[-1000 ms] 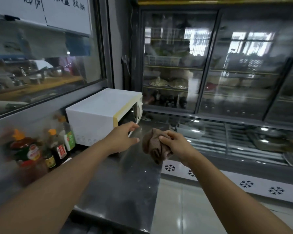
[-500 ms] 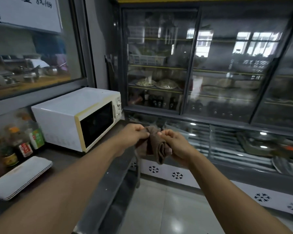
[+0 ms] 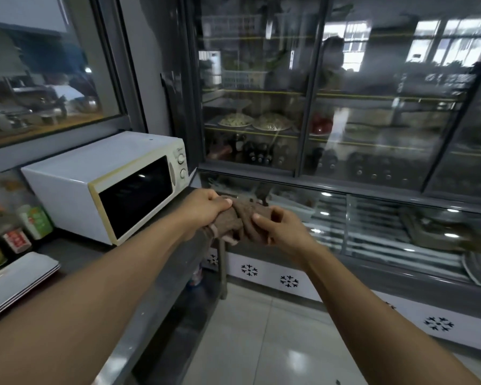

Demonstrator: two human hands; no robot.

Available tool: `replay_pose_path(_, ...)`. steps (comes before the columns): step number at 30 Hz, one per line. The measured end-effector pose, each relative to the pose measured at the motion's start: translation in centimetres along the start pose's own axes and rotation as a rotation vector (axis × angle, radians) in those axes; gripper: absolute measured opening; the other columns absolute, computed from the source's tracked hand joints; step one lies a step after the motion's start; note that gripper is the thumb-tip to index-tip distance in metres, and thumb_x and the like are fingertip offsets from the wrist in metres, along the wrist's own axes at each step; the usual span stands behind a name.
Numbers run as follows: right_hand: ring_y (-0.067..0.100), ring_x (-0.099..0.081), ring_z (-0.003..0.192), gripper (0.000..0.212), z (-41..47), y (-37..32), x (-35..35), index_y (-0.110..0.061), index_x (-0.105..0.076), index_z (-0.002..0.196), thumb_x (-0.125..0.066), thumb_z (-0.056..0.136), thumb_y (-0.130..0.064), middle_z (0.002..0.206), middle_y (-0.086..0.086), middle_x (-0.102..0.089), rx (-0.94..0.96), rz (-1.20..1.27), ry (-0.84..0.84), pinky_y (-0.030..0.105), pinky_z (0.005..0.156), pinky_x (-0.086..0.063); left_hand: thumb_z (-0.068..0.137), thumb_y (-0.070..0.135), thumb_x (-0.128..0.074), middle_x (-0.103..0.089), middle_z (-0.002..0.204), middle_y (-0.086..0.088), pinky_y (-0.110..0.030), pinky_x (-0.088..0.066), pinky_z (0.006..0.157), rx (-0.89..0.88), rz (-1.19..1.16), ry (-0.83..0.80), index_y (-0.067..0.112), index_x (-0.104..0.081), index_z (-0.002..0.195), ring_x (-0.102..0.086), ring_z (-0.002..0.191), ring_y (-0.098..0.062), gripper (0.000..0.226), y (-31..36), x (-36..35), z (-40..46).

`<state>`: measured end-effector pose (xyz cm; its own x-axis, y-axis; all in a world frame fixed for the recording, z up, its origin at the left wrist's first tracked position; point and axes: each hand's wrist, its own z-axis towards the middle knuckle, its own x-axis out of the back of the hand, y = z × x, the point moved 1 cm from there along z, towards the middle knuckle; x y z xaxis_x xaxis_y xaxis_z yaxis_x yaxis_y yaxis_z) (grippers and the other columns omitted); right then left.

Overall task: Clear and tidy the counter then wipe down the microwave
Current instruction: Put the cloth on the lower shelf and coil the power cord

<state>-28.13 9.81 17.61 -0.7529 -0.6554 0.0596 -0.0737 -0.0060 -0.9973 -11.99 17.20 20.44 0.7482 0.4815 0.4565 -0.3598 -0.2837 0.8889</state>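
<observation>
A white microwave [image 3: 89, 179] with a cream front frame, a dark door window and two knobs stands on the steel counter [image 3: 161, 276], its door closed. In front of its right end I hold a bunched brown cloth [image 3: 240, 220] with both hands, over the counter's edge. My left hand [image 3: 203, 208] grips the cloth's left side, thumb on top. My right hand [image 3: 281, 232] closes on its right side.
Sauce bottles [image 3: 14, 232] stand against the wall left of the microwave. A stack of white trays [image 3: 14, 282] lies at the counter's near left. A glass-door display fridge [image 3: 345, 120] fills the far side, with tiled floor [image 3: 261, 343] between it and the counter.
My left hand left the microwave's corner and joined my right hand on the cloth. The view swung right, so the microwave's front now shows.
</observation>
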Motion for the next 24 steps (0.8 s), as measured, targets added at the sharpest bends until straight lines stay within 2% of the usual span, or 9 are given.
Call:
replay_pose_path(3,0.018,-0.067,0.081,0.009,3.6,0.6,1.7,-0.009,-0.063,0.097,-0.060,0.091,-0.016,0.091,0.007,-0.069,0.027,-0.084,0.105,0.020,0.062,-0.053,0.080,0.029,-0.073,-0.063,0.079,-0.006,-0.028,-0.047,0.063,0.034,0.028,-0.051,0.008,-0.064,0.089,-0.060,0.074,-0.018,0.025,-0.7,-0.1,3.0)
replay_pose_path(7,0.015,-0.063,0.078,0.013,9.5,1.4,3.8,-0.007,-0.063,0.098,-0.058,0.092,-0.018,0.085,0.002,-0.064,0.024,-0.182,0.144,0.023,0.061,-0.052,0.074,0.014,-0.078,-0.067,0.098,-0.008,-0.036,-0.053,0.086,0.153,0.001,-0.280,0.010,-0.063,0.097,-0.065,0.092,-0.021,0.028,-2.1,-0.2,8.1)
replay_pose_path(10,0.022,-0.064,0.085,0.014,15.0,2.1,4.9,-0.011,-0.061,0.085,-0.055,0.094,-0.019,0.084,0.004,-0.064,0.011,-0.237,0.127,0.038,0.077,-0.057,0.074,-0.003,-0.073,-0.068,0.094,-0.008,-0.030,-0.055,0.082,0.210,-0.051,-0.374,0.009,-0.062,0.097,-0.066,0.089,-0.020,0.027,-3.5,-0.4,13.0)
replay_pose_path(12,0.019,-0.062,0.080,0.019,18.7,2.7,5.6,-0.007,-0.063,0.088,-0.053,0.095,-0.022,0.081,0.004,-0.063,-0.014,-0.282,0.117,0.034,0.075,-0.054,0.076,-0.003,-0.071,-0.067,0.079,-0.004,-0.024,-0.053,0.070,0.232,-0.069,-0.368,0.011,-0.065,0.082,-0.064,0.077,-0.015,0.017,-4.5,-0.4,16.1)
replay_pose_path(14,0.016,-0.058,0.074,0.024,21.9,3.2,6.4,-0.004,-0.063,0.091,-0.052,0.096,-0.025,0.079,0.004,-0.061,-0.024,-0.317,0.111,0.027,0.066,-0.048,0.080,0.004,-0.069,-0.065,0.067,0.003,-0.020,-0.044,0.062,0.252,-0.095,-0.326,0.021,-0.067,0.065,-0.058,0.065,-0.008,0.023,-5.0,-0.6,18.8)
replay_pose_path(16,0.022,-0.059,0.078,0.030,24.9,3.7,6.9,0.000,-0.062,0.091,-0.052,0.095,-0.028,0.083,0.011,-0.063,-0.024,-0.334,0.108,0.034,0.072,-0.049,0.084,0.009,-0.066,-0.064,0.067,0.007,-0.018,-0.043,0.060,0.291,-0.157,-0.274,0.023,-0.068,0.079,-0.056,0.062,-0.003,0.015,-5.4,-1.0,21.2)
replay_pose_path(19,0.033,-0.064,0.091,0.036,28.7,4.4,7.2,0.005,-0.061,0.099,-0.052,0.096,-0.030,0.097,0.021,-0.067,-0.042,-0.335,0.105,0.047,0.086,-0.053,0.088,0.010,-0.061,-0.068,0.091,-0.001,-0.027,-0.051,0.077,0.344,-0.257,-0.225,0.013,-0.063,0.105,-0.064,0.083,-0.012,0.018,-5.6,-1.9,23.8)
replay_pose_path(21,0.032,-0.063,0.089,0.037,31.0,4.7,7.4,0.007,-0.060,0.102,-0.051,0.096,-0.029,0.096,0.020,-0.066,-0.052,-0.303,0.083,0.050,0.087,-0.052,0.089,0.009,-0.059,-0.067,0.097,-0.004,-0.031,-0.049,0.084,0.349,-0.289,-0.167,0.012,-0.063,0.107,-0.063,0.089,-0.017,0.020,-5.6,-2.5,25.1)
replay_pose_path(24,0.023,-0.059,0.082,0.030,34.6,5.6,7.6,-0.003,-0.060,0.083,-0.050,0.097,-0.028,0.084,0.009,-0.062,-0.054,-0.260,0.004,0.040,0.076,-0.052,0.090,0.004,-0.052,-0.066,0.088,-0.004,-0.025,-0.052,0.070,0.336,-0.367,-0.074,0.015,-0.063,0.099,-0.065,0.075,-0.014,0.018,-5.7,-3.1,27.0)
